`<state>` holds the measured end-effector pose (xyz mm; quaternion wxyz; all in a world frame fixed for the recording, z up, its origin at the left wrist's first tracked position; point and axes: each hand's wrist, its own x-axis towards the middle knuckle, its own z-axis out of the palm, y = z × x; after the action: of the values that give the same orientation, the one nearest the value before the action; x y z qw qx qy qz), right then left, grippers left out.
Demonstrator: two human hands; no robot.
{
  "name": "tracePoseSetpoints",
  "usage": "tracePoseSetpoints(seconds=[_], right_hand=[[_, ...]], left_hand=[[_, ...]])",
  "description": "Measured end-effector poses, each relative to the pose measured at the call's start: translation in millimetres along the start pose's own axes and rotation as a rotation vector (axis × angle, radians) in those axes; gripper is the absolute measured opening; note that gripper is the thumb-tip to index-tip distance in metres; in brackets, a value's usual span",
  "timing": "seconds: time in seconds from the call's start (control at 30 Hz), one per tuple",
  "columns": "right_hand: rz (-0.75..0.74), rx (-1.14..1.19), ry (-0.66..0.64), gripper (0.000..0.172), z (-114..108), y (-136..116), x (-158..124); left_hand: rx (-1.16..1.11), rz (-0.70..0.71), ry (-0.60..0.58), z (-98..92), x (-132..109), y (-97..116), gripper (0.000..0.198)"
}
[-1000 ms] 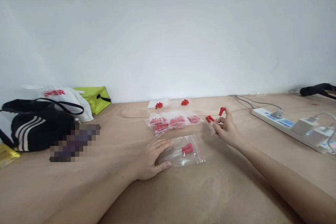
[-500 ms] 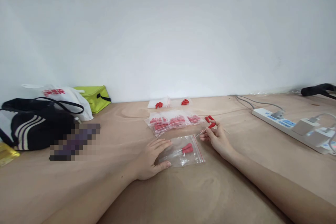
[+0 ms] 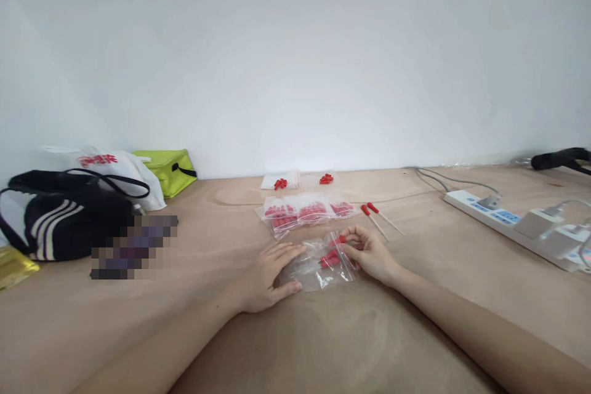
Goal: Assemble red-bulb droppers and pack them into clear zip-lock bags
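Note:
A clear zip bag (image 3: pixel 307 280) lies flat on the table with red-tipped sticks (image 3: pixel 329 258) inside. My left hand (image 3: pixel 270 277) rests over the bag's left edge, fingers spread and thumb apart. At the bag's right end, by its zip opening, my right hand (image 3: pixel 369 255) pinches a stick with a red tip (image 3: pixel 340 240); that tip is at the mouth of the bag, and most of the stick is hidden. Two more red-tipped sticks (image 3: pixel 379 220) lie side by side just beyond my right hand.
Filled bags of red pieces (image 3: pixel 311 212) lie behind, with two smaller heaps on bags (image 3: pixel 326 179) near the wall. A power strip (image 3: pixel 508 225) with chargers and cables is at right. A black bag (image 3: pixel 69 218), white bag (image 3: pixel 133 184) and lime-green bag (image 3: pixel 168 172) crowd the left.
My right hand has moved left and down with the red-tipped stick, from beside the bag to its opening. The two sticks on the table are now uncovered. My left hand stays put.

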<state>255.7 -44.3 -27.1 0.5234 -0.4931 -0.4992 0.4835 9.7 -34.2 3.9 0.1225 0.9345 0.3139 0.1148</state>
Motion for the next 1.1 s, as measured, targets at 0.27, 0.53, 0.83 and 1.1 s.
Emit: tracePoseSetpoints(seconds=[0.27,0.53,0.83,1.1], right_hand=[[-0.162,-0.246,-0.226,0.038,1.1,8.1,6.3],[-0.212,-0.693,0.079,0.033,-24.8,1.4,13.9],[0.02,-1.263,0.389,0.039,-61.7,1.7,33.6],[-0.101,-0.83,0.233,0.07,-71.9,-8.0,25.6]], left_hand=[[0.018,0.013,-0.016,-0.4,1.3,0.3,0.054],[0.0,-0.031,-0.03,-1.6,-0.3,2.1,0.055],[0.039,0.001,-0.118,-3.3,1.0,2.2,0.042],[0.064,-0.018,-0.145,-4.5,1.2,1.7,0.042]])
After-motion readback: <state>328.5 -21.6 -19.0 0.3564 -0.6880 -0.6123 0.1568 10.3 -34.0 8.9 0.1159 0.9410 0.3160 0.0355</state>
